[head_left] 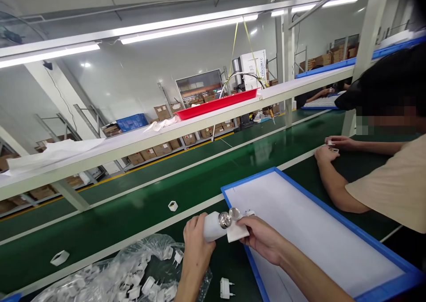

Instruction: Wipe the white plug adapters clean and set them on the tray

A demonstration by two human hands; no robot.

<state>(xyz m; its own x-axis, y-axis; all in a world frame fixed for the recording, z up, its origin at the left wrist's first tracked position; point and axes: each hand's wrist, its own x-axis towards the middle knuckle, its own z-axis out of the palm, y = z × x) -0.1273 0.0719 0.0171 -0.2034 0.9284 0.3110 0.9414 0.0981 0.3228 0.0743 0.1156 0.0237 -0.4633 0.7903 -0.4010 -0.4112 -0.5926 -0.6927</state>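
My left hand (196,244) is wrapped round a white bottle (212,227) with a metal neck, tilted to the right. A small round metal lid (234,213) stands flipped up at its mouth. Between the fingers of my right hand (262,237) is a white cloth or pad (237,232), close to the bottle's mouth. A small white piece (249,212) shows just beyond those fingers. Below the hands, a white plug piece (225,288) with two pins lies on the dark green surface.
A clear plastic bag (129,266) of white plug parts lies at lower left. White housings (172,205) sit on the green conveyor (140,197). To the right is a blue-rimmed tray (319,208); beyond it a person (392,182) handles small parts. A red tray (219,105) rests on the shelf.
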